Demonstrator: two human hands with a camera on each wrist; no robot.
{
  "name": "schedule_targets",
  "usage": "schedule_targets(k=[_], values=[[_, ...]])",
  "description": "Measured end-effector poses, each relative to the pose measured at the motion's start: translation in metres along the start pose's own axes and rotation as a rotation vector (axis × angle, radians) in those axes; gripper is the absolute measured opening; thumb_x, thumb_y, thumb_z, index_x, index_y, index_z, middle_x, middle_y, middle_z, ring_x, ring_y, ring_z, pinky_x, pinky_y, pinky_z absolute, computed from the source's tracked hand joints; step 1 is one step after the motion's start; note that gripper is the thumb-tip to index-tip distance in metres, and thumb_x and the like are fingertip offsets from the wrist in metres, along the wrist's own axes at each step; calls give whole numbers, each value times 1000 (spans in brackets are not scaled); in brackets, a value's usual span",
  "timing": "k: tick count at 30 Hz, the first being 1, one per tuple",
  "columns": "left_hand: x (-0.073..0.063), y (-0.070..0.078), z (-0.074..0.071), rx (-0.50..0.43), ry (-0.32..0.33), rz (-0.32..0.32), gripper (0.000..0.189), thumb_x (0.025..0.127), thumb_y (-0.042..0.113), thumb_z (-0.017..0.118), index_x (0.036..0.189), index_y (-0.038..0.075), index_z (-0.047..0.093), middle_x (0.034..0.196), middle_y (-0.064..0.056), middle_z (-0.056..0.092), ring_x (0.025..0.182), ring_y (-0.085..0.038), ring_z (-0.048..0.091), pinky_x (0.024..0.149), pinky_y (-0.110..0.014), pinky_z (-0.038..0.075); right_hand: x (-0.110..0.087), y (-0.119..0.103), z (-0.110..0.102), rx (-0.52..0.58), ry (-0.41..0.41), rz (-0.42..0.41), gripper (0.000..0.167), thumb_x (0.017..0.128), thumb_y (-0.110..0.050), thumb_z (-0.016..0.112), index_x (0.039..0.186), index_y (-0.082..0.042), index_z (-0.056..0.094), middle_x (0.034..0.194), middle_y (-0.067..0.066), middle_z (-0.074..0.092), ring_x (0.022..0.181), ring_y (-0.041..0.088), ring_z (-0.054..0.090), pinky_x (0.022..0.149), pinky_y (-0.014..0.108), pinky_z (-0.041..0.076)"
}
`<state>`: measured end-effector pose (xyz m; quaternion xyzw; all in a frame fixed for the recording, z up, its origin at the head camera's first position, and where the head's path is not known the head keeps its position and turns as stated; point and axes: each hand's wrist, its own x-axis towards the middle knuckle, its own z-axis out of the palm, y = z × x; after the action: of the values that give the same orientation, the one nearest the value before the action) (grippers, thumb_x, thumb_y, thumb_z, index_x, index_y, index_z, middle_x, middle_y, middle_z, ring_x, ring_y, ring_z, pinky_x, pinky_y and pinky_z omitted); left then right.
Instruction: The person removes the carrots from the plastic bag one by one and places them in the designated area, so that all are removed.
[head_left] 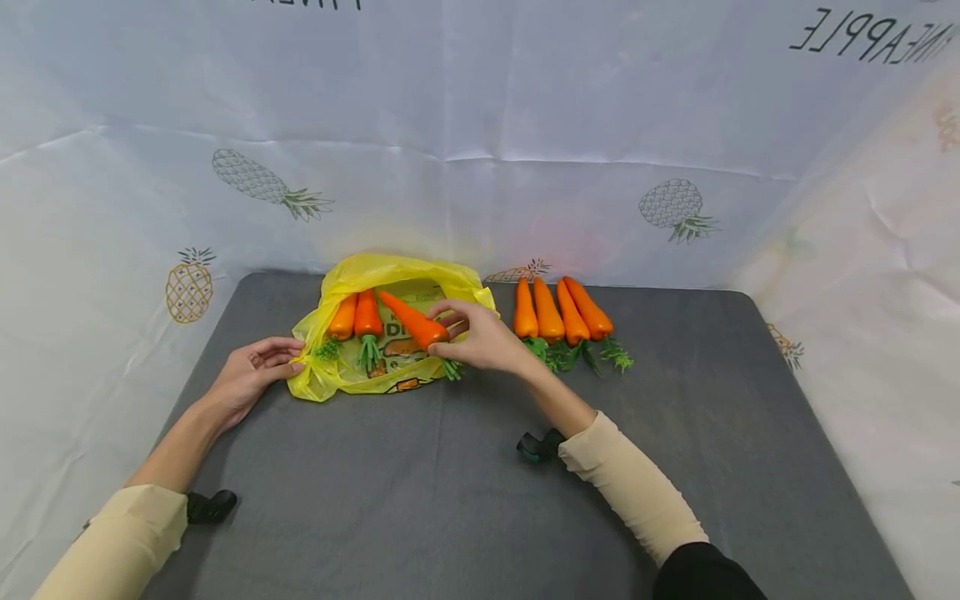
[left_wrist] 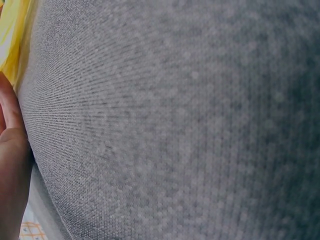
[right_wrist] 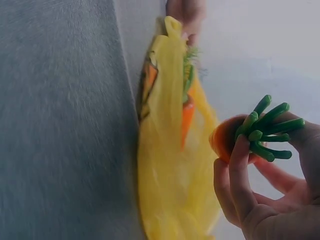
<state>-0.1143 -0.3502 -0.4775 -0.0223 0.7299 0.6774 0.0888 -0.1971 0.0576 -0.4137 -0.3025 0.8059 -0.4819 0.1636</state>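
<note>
A yellow plastic bag (head_left: pixel 390 268) lies with its mouth spread wide at the back left of the table. My left hand (head_left: pixel 251 377) pinches the bag's left edge between thumb and fingers. Two carrots, one orange with feathery greens (head_left: pixel 343 317) and one with short green stems (head_left: pixel 367 312), rest inside. Over the bag's opening, my right hand (head_left: pixel 483 335) grips a third carrot (head_left: pixel 412 321) by its thick end, tip pointing to the upper left. In the right wrist view, stubby green stems (right_wrist: pixel 270 132) stick out of this carrot past the fingers.
Several more carrots (head_left: pixel 547 310) lie side by side right of the bag, leafy tops (head_left: pixel 573 354) toward me. Grey cloth covers the table (head_left: pixel 450 500). A white curtain (head_left: pixel 480 108) with pineapple prints hangs behind it. Dark wrist mounts (head_left: pixel 212 507) sit under both forearms.
</note>
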Motion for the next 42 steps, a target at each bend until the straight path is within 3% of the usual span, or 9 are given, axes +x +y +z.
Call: schedule_targets(k=[12, 19, 32, 36, 42], values=[[0, -4, -2, -17, -12, 19, 30, 101, -1, 73, 126, 15, 72, 114, 16, 76, 100, 2, 70, 88, -11, 58, -39, -3, -47, -30, 89, 13, 46, 96, -19, 84, 139, -11, 67, 132, 16, 74, 116, 32, 74, 88, 39, 64], [0, -4, -1, 10, -5, 1, 29, 102, 1, 72, 128, 15, 71, 113, 17, 76, 99, 4, 69, 88, -10, 58, -60, 7, -75, -18, 164, 57, 46, 96, -19, 85, 138, -12, 68, 132, 16, 73, 121, 34, 71, 98, 50, 64], [1, -4, -1, 17, -10, 3, 29, 103, -1, 70, 127, 15, 71, 112, 18, 76, 98, 5, 69, 88, -10, 58, -98, 28, -127, -50, 272, 182, 49, 99, -21, 81, 144, -12, 63, 151, 19, 63, 135, 42, 65, 108, 62, 56], [2, -4, -1, 13, -10, 5, 29, 102, -1, 71, 127, 16, 71, 112, 18, 76, 98, 4, 69, 88, -10, 58, -112, 32, -138, -75, 304, 217, 50, 100, -25, 80, 146, -13, 63, 150, 19, 65, 133, 40, 66, 105, 53, 58], [2, -4, -1, 3, -15, 10, 29, 102, 0, 72, 127, 15, 71, 113, 17, 76, 99, 3, 70, 88, -11, 58, -130, 42, -151, -106, 354, 231, 51, 102, -28, 79, 147, -12, 62, 143, 22, 70, 115, 19, 71, 88, 21, 59]])
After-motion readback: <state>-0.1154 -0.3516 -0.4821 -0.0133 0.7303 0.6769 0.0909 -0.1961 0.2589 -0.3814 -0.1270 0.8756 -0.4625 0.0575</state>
